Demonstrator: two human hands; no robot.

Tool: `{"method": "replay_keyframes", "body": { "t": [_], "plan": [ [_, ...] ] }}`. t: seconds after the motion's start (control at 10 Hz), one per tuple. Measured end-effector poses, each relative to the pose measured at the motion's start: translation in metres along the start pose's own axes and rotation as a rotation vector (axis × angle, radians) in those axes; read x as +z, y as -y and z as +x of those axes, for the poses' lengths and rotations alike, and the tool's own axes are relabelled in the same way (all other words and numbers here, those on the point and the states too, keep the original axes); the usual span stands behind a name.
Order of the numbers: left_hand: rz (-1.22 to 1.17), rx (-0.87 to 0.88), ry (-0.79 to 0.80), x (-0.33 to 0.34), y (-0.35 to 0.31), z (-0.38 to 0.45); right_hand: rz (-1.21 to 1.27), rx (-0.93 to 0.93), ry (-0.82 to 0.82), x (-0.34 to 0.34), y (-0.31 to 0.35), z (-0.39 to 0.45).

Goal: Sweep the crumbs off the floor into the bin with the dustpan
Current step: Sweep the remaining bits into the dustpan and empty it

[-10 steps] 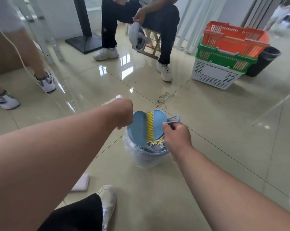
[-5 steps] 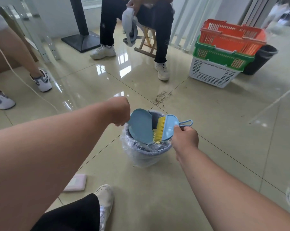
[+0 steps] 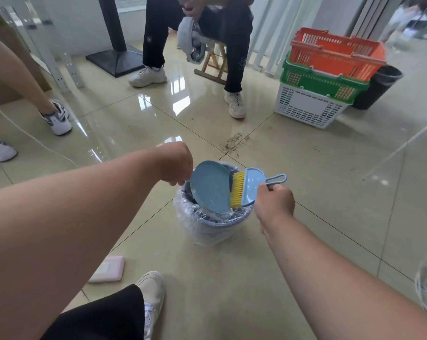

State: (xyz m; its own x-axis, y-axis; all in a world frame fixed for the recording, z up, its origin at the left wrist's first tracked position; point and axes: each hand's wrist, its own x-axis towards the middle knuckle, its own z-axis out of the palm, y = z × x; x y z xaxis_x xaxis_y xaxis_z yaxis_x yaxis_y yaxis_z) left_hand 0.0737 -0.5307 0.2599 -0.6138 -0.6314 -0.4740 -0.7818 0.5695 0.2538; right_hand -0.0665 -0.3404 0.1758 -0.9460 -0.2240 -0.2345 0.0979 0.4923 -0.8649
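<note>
The left hand [image 3: 174, 163] is closed around the handle of the blue dustpan [image 3: 211, 187], which tilts steeply into the mouth of the bag-lined bin [image 3: 208, 228]. The right hand [image 3: 275, 204] pinches the handle of a small blue brush [image 3: 250, 186], its yellow bristles touching the pan's edge. Beyond the bin, dark crumbs [image 3: 234, 142] lie scattered on the glossy tiled floor [image 3: 318, 192]. Further right stand stacked baskets [image 3: 325, 82]; their labels are too small to read.

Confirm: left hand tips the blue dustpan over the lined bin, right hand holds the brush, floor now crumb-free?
Not crumb-free. The head view shows dark crumbs on the floor beyond the bin. The rest holds: left hand tips the dustpan, right hand holds the brush.
</note>
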Motion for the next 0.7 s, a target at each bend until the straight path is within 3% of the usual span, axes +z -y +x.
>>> {"method": "replay_keyframes", "body": {
  "t": [0.2, 0.3, 0.5, 0.6, 0.7],
  "plan": [
    [-0.031, -0.001, -0.048, 0.002, -0.001, 0.006, 0.396, 0.163, 0.295, 0.009, 0.015, -0.01],
    [-0.004, 0.084, -0.092, -0.001, -0.007, -0.004, 0.307, 0.146, 0.285, 0.017, 0.011, -0.014],
    [-0.018, 0.05, -0.037, -0.003, -0.004, -0.001, -0.045, 0.052, 0.033, 0.003, 0.003, 0.0],
    [-0.036, 0.042, -0.037, -0.002, 0.001, -0.002, 0.093, 0.038, 0.05, -0.002, 0.004, 0.001],
    [0.009, 0.068, -0.053, -0.001, -0.001, -0.005, 0.33, 0.117, 0.201, 0.005, 0.01, -0.007]
  ]
}}
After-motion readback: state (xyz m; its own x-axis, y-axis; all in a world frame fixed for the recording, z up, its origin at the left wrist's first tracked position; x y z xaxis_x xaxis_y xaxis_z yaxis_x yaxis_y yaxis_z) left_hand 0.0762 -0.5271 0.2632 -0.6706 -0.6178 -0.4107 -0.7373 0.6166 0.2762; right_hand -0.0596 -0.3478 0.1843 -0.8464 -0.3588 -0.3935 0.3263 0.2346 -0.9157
